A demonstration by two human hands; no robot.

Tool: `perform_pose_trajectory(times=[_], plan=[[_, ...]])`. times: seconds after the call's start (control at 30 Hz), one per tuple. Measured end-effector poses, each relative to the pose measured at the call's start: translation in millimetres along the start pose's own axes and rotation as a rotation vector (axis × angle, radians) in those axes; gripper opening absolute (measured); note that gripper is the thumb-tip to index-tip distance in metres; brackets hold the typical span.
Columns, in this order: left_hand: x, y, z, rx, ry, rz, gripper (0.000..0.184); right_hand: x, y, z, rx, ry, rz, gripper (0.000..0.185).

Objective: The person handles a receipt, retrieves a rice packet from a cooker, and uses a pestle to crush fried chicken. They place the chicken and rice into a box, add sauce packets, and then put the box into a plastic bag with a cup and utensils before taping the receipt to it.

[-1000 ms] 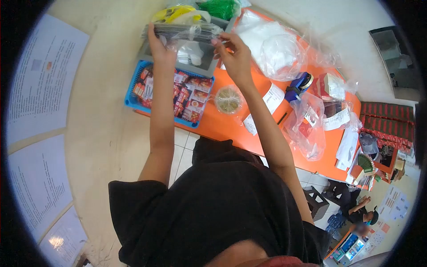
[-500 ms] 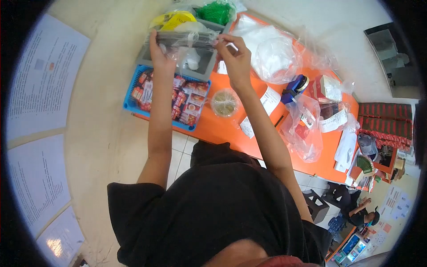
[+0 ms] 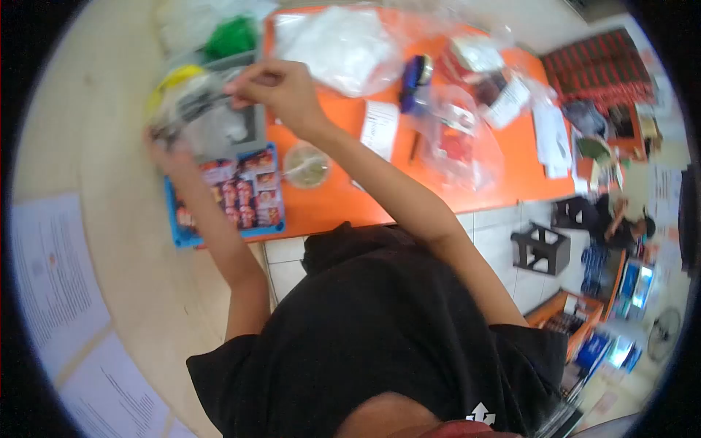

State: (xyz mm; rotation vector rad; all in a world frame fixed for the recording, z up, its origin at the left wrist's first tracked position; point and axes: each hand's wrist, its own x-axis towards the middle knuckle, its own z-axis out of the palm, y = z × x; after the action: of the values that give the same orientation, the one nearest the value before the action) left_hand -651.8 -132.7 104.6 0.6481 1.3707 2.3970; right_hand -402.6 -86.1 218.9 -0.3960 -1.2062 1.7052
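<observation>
A crinkled clear plastic packet with dark grey strips [image 3: 198, 104] stretches between my hands over the grey bin, blurred by motion. My left hand [image 3: 168, 152] is closed around its near left end, the fingers smeared. At the other end, my right hand [image 3: 281, 95] pinches the packet's edge between thumb and fingertips. Below them is the grey bin [image 3: 257, 135], with whitish plastic inside. My left forearm passes over a blue basket [image 3: 175, 225] of red printed leaflets [image 3: 237, 201]. Beside the basket sits a round clear tub [image 3: 307, 166] with yellowish-green contents.
The orange table [image 3: 336, 208] bears a white plastic bag stack [image 3: 336, 47], a blue tape dispenser [image 3: 414, 82], a paper slip [image 3: 380, 128] and clear bags [image 3: 464, 146]. A green bundle [image 3: 230, 38] lies behind the bin. A dark stool [image 3: 542, 248] and another person [image 3: 624, 226] are at right.
The view has swung, so the table and bin appear further left. Both hands still hold the packet, which has gone from level to slanted, its left end lower.
</observation>
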Motion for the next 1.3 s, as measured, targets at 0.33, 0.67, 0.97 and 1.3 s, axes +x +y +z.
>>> perform_pose_trajectory(times=[0.33,0.67,0.97,1.3], plan=[[46,-4,5,0.150,0.217,-0.360,0.060,-94,-161,-64,-0.837,0.324,-0.664,0.033],[-235,14,255,0.521,-1.288,0.786,0.066,-196,-145,-182,-1.311,0.226,-0.030,0.022],[-245,24,354,0.426,-1.482,0.173,0.032,-239,-135,-281,-1.587,-0.084,0.294,0.041],[-269,3,357,0.096,-1.006,-0.615,0.047,-240,-340,-240,-1.599,-0.065,0.332,0.018]])
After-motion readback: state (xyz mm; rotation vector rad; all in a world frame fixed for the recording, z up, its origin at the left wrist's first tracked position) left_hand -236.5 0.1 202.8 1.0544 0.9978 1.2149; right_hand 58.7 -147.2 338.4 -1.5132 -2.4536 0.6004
